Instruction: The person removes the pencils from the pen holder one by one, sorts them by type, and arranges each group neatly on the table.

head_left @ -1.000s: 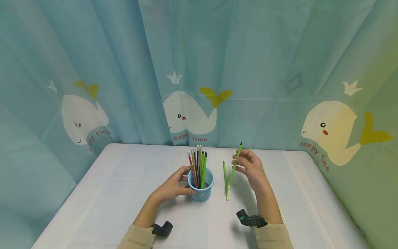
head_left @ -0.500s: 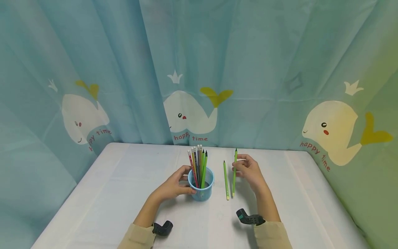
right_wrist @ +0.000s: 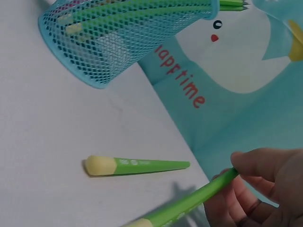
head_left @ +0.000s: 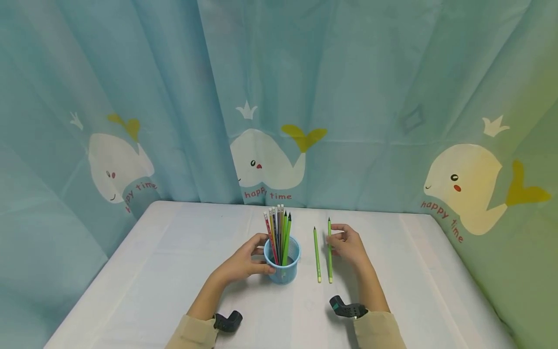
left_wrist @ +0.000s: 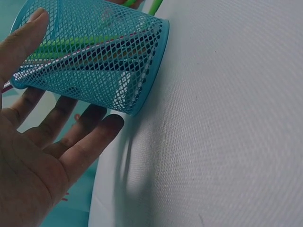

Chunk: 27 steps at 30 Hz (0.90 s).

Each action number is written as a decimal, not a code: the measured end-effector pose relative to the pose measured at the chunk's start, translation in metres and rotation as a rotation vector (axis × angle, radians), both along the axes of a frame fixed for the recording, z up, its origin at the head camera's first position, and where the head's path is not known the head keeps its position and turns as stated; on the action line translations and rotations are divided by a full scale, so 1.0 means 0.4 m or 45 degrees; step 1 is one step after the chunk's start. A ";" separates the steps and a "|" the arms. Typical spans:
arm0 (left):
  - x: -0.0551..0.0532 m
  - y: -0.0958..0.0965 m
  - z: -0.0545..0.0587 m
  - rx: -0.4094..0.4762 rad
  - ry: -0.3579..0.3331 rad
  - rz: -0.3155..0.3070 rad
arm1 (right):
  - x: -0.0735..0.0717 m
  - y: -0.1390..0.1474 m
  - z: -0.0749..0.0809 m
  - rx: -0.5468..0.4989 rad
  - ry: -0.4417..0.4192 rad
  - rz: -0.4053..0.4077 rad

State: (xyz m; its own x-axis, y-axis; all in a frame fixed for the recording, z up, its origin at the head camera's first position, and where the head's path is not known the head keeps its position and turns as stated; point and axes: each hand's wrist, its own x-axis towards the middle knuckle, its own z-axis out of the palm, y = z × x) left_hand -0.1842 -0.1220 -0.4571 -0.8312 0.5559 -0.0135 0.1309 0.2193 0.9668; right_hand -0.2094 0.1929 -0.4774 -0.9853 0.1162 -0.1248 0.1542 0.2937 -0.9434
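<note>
A light blue mesh pencil cup (head_left: 283,277) stands upright on the white table, with several pencils (head_left: 273,232) in it, including green ones with black tips. My left hand (head_left: 241,261) holds the cup's left side; in the left wrist view the thumb lies on the mesh (left_wrist: 90,56) and the fingers reach around the other side. To the right, my right hand (head_left: 352,249) pinches a green pencil (right_wrist: 191,201) between thumb and fingers, its pale yellow end low over the table. Another green pencil (head_left: 317,254) lies on the table between the cup and this hand.
The white table (head_left: 174,271) ends at a blue-green curtain (head_left: 370,87) printed with whales. A black wrist camera (head_left: 227,321) sits on the left wrist and another black camera (head_left: 347,307) on the right.
My right hand has lowered the pencil towards me, turning it from slanted to nearly parallel with the lying one. The left hand stays at the cup.
</note>
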 end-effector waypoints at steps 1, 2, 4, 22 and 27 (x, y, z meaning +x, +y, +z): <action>0.000 0.000 0.001 0.001 0.003 -0.002 | -0.001 0.000 -0.004 0.015 -0.006 -0.003; 0.000 0.000 0.001 0.002 0.007 -0.005 | -0.002 0.000 -0.008 0.026 -0.010 0.001; 0.000 0.001 0.002 0.006 0.010 -0.011 | -0.001 -0.002 -0.015 0.048 -0.022 -0.001; -0.001 0.002 0.007 0.002 -0.017 0.015 | 0.000 -0.015 -0.034 0.110 -0.048 -0.028; 0.001 -0.001 0.003 0.009 -0.021 0.009 | 0.001 -0.016 -0.032 0.115 -0.050 -0.016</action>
State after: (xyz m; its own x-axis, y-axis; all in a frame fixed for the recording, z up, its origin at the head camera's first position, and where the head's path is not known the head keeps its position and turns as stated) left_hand -0.1840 -0.1225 -0.4560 -0.8346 0.5503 -0.0234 0.1134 0.2132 0.9704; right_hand -0.2089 0.1865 -0.4904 -0.9783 0.1412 -0.1519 0.1948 0.3749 -0.9064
